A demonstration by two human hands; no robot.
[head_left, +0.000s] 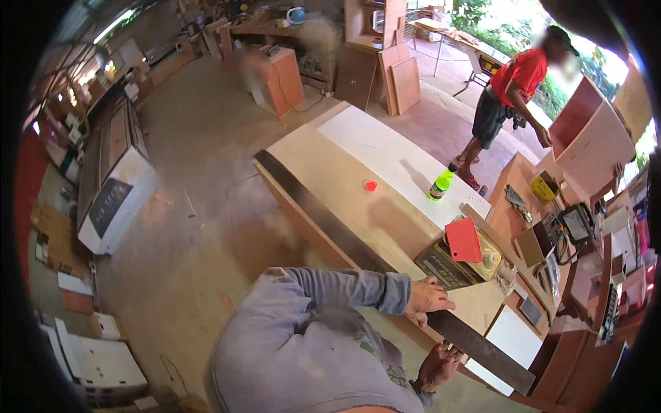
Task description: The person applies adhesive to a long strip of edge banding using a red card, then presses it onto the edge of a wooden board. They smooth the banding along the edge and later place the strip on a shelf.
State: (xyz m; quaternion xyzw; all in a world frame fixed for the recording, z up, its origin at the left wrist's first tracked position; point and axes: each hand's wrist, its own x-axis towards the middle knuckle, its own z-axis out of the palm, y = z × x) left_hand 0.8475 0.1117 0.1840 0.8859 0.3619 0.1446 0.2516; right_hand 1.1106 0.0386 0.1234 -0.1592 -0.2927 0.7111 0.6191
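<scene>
A long dark brown strip (492, 352) lies along the near edge of the wooden worktable (344, 165). My left hand (429, 299) grips it from above, fingers over its top and thumb at the near side. Lower and closer to me, my right hand (439, 365) pinches the strip's near edge, its palm partly turned up. Farther left, a dark band (320, 215) follows the same table edge; my left sleeve hides whether it joins the strip. Just beyond my left hand stands a rectangular metal tin (441, 267) with a flat red plate (463, 241) on top.
On the table are a bright green bottle (441, 184), a small red cap (370, 185) and a white panel (379, 146). A co-worker in a red shirt (518, 74) stands beyond, by a cabinet box (585, 131). Tools and a yellow box (544, 186) crowd the right bench.
</scene>
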